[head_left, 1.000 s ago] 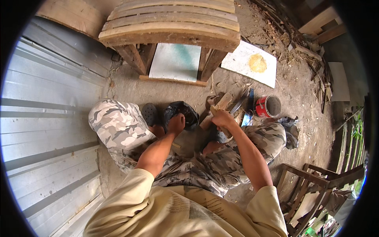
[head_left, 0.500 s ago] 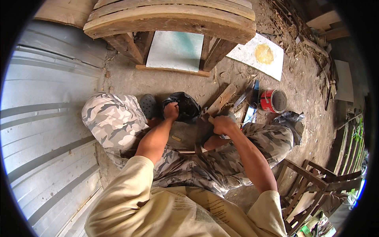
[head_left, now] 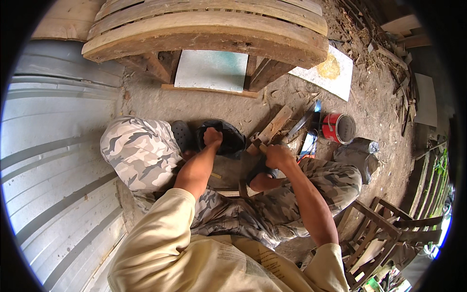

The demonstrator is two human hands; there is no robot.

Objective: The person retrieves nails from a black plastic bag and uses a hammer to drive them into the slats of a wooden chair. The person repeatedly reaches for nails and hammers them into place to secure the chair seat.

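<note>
My left hand is closed and reaches into the open mouth of a black plastic bag on the ground between my feet. Whatever its fingers may hold is hidden inside the bag. My right hand is wrapped around a wooden handle, whose end pokes out on the left of the fist; the rest of that tool is mostly hidden. Just beyond it a wooden plank lies slanted on the ground. A small yellowish piece rests between my legs.
A handsaw-like blade and a red can stand right of the plank. A grey bag sits by my right knee. Ahead is a slatted wooden bench; metal sheeting closes the left, wooden frames the right.
My left hand has stayed at the bag, and the bag's mouth looks wider. My right hand has moved slightly right and down, still gripping the handle. The view has tilted a little.
</note>
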